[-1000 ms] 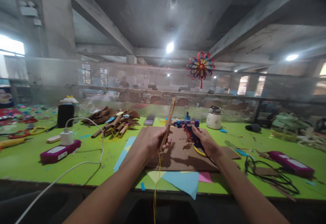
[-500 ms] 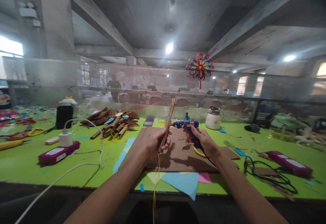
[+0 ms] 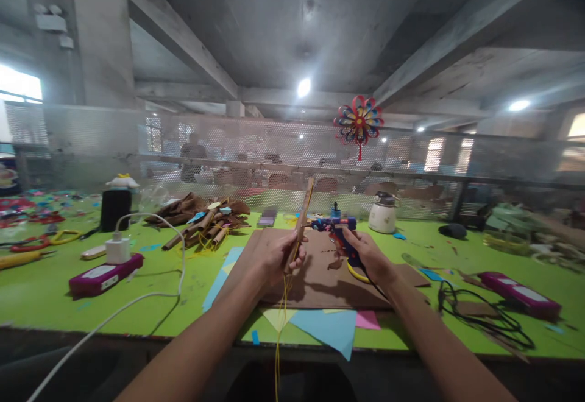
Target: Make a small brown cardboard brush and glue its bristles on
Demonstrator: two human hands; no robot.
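Note:
My left hand [image 3: 280,257] is closed around a narrow brown cardboard strip [image 3: 303,218], which it holds tilted upward. Yellow strings [image 3: 280,329] hang from the strip's lower end past the table edge. In my right hand [image 3: 365,254] is a dark blue glue gun [image 3: 343,229], its nozzle pointing left at the strip's edge; I cannot tell whether it touches. Both hands are above a brown cardboard sheet [image 3: 301,292] on the green table. Yellow scissor-like handles [image 3: 357,273] show partly behind the right hand.
Rolled brown pieces [image 3: 205,222] are heaped at the back left. Purple power strips [image 3: 107,275] [image 3: 521,295] lie on both sides, with a white cable [image 3: 183,250] at left and a coiled black cable [image 3: 479,317] at right. A white jug [image 3: 382,213] stands behind; blue paper [image 3: 326,330] lies in front.
My hands, the cardboard strip and the glue gun have barely moved. At the far right edge, an arm-like shape now shows near the green container. A person behind the mesh has shifted left.

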